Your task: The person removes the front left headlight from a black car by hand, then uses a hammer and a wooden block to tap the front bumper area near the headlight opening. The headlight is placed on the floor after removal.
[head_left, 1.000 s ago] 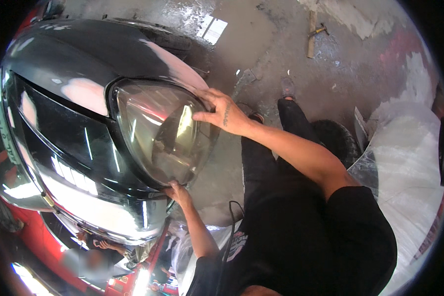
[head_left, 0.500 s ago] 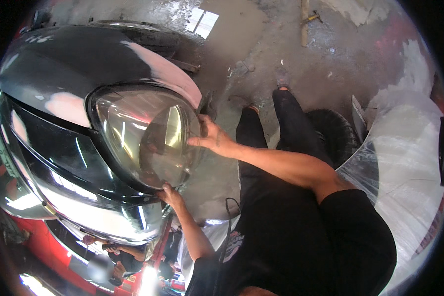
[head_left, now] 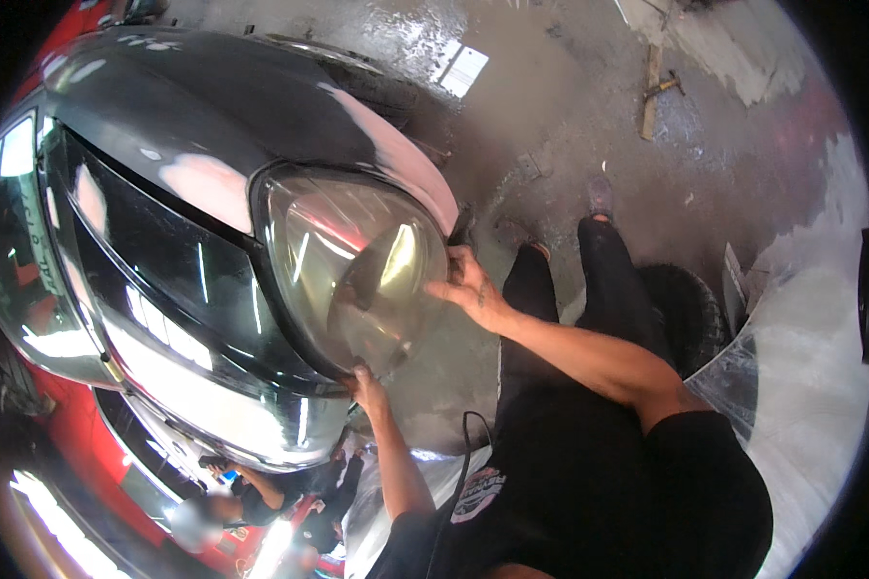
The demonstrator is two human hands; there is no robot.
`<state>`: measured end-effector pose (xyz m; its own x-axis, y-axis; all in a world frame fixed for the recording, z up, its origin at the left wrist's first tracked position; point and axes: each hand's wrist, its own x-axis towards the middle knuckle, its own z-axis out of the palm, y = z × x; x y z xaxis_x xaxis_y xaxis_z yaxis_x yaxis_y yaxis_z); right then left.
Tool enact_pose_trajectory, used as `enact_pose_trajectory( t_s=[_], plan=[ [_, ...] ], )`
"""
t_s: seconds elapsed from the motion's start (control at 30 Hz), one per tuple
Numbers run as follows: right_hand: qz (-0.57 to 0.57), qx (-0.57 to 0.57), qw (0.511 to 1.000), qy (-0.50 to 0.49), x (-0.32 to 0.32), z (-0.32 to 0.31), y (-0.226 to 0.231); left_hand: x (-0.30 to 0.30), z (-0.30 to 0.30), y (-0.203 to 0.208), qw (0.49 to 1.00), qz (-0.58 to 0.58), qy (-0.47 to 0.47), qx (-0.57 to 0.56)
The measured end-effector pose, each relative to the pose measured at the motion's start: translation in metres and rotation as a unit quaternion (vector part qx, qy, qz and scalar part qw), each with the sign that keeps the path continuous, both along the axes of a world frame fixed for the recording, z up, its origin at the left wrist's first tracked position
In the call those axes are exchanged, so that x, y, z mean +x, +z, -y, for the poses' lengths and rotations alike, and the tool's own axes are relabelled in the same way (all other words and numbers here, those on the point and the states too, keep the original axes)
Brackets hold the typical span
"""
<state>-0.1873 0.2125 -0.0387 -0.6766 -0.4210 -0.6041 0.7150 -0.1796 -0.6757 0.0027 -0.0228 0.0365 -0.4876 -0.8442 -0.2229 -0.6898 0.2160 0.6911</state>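
Note:
A large rounded headlight (head_left: 357,261) with a clear, slightly yellowed lens sits in the front corner of a dark car (head_left: 203,96). My right hand (head_left: 471,291) is closed on the headlight's outer edge, its thumb on the lens and its other fingers round the rim, partly hidden. At the lower edge of the same headlight, my left hand (head_left: 365,388) grips with the thumb up on the lens; its other fingers are mostly out of sight. Pinkish filler patches (head_left: 206,183) show on the bodywork around the lamp.
A tyre (head_left: 684,314) lies beside my legs, near translucent plastic sheeting (head_left: 811,357) at the right. A hammer (head_left: 663,88) rests by a wooden strip (head_left: 651,106) on the wet floor. At the lower left, another person (head_left: 261,494) holds a dark phone-like object.
The whole view has shifted, so car, headlight and hands appear farther right. Both hands keep their places on the headlight, which shows no clear movement against the car.

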Motion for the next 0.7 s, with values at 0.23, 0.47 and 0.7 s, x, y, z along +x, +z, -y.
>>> enact_pose_trajectory(
  t_s=[0.23,0.47,0.7],
  plan=[
    [-0.016,0.001,0.999,0.027,-0.007,-0.01,0.0,-0.013,-0.008,0.013,0.992,-0.067,-0.076,0.069],
    [-0.173,0.203,0.959,0.096,-0.024,-0.034,0.054,-0.021,-0.005,0.016,0.992,-0.05,-0.061,0.099],
    [-0.569,0.176,0.802,0.051,-0.104,0.01,0.132,-0.042,-0.03,0.046,0.985,0.0,-0.002,0.171]
  ],
)
